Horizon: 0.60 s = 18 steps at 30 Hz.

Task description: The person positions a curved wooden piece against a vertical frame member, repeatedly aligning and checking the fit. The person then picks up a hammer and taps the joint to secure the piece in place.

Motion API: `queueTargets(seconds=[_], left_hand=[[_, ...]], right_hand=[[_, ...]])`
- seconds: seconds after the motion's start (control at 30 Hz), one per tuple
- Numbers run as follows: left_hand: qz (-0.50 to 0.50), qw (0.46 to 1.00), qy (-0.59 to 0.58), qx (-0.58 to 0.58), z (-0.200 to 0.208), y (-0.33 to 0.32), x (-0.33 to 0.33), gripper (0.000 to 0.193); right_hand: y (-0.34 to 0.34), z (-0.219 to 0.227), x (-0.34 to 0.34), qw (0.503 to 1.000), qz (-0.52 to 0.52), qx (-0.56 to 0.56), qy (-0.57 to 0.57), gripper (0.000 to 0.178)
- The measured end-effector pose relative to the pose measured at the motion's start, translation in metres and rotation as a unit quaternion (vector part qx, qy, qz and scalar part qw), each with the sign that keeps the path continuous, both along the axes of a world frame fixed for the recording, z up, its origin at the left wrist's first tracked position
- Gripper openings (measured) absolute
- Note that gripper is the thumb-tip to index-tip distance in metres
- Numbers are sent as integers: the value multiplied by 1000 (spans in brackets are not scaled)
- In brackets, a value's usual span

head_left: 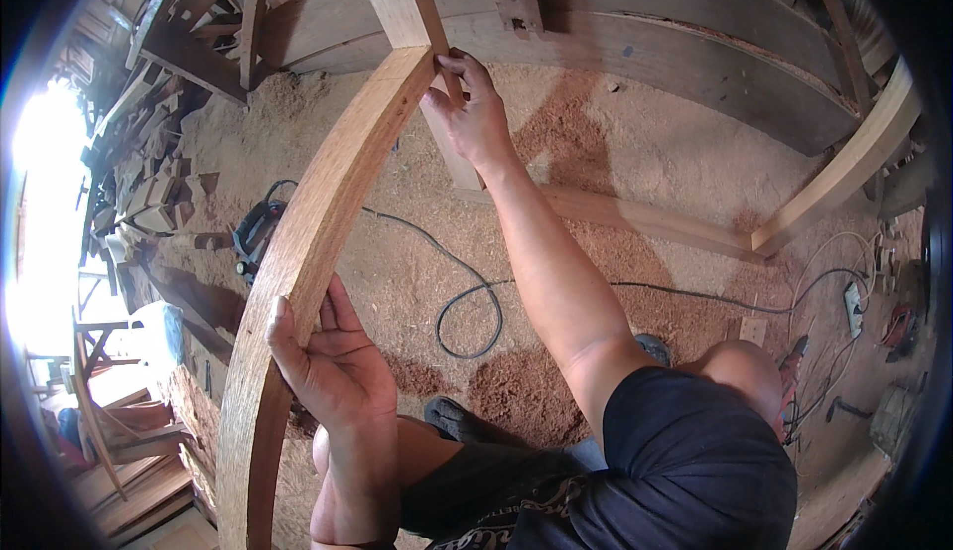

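A long light-brown wooden beam (328,193) runs from the lower left up to a joint with a wooden post (400,4). My left hand (342,366) holds the beam's near part, thumb over its upper face and fingers against its right side. At the joint, my right hand (473,118) grips the post just right of the beam's far end; some of its fingertips are hidden. Below, the post reaches down to a wooden rail (645,217) lying along the ground. That rail meets another wooden post (844,183) at the right.
A power tool (260,227) lies left of the beam. A dark cord (467,351) loops over the sawdust-covered ground towards a white power strip (854,310). Wide dark planks (685,54) stand along the back. Wood offcuts (154,203) are piled at the left.
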<state>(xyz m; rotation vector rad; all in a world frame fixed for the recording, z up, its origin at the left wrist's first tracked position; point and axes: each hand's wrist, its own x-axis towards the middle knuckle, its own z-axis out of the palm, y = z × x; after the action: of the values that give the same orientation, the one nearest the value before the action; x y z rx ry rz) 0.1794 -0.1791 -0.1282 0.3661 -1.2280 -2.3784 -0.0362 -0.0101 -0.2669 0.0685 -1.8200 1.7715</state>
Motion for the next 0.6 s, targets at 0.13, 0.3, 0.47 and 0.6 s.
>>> queueTargets(seconds=[0.13, 0.3, 0.47, 0.6], left_hand=[[-4, 1000, 1, -3, 0, -1, 0, 47], [-2, 1000, 1, -2, 0, -2, 1, 46], [-7, 1000, 3, 4, 0, -2, 0, 45], [-4, 1000, 1, 2, 1, 1, 0, 44]], right_hand=[[-1, 3, 2, 1000, 1, 3, -8, 44], [-3, 10, 8, 999, 21, -27, -16, 42], [-2, 7, 5, 1000, 15, -16, -9, 42], [-1, 2, 1, 1000, 9, -8, -3, 43]])
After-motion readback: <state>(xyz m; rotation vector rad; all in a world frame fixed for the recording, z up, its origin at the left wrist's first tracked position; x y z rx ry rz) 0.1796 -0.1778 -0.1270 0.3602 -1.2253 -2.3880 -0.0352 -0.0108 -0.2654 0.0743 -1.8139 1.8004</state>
